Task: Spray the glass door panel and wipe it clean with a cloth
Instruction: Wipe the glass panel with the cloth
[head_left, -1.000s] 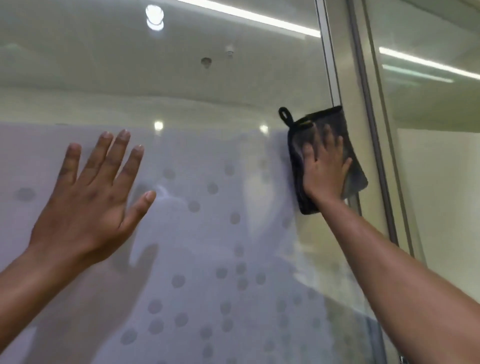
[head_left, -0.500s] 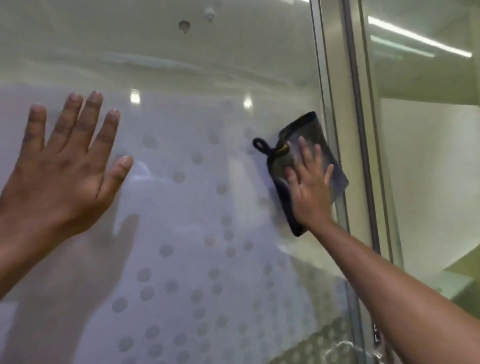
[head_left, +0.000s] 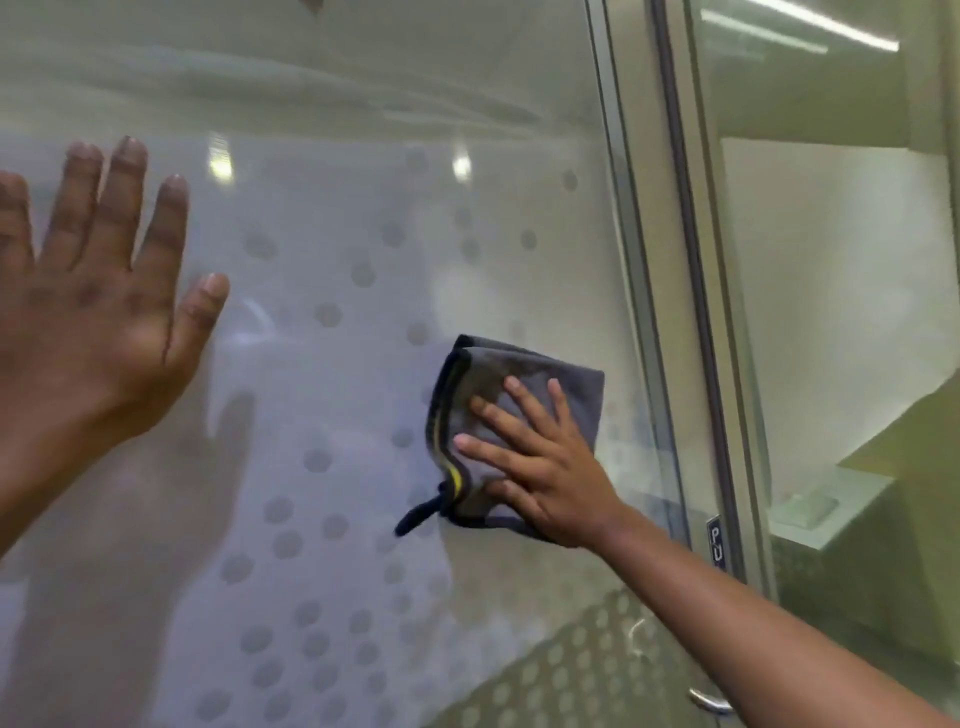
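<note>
The glass door panel (head_left: 332, 395) fills the view, frosted with rows of clear dots. A folded dark grey cloth (head_left: 550, 379) with a yellow-edged seam and a hanging loop lies flat on the glass right of centre. My right hand (head_left: 540, 467) presses it against the pane with spread, straight fingers. My left hand (head_left: 93, 312) rests flat on the glass at the left edge, fingers spread upward. No spray bottle is in view.
A metal door frame (head_left: 670, 291) runs vertically just right of the cloth. A small push label (head_left: 716, 540) sits on the frame and a metal handle (head_left: 709, 701) shows at the bottom. Another glass pane (head_left: 841, 260) lies beyond the frame.
My right hand has slid the cloth down the glass beside the frame and turned it, so its loop now hangs at the bottom left. My left hand stays flat on the pane.
</note>
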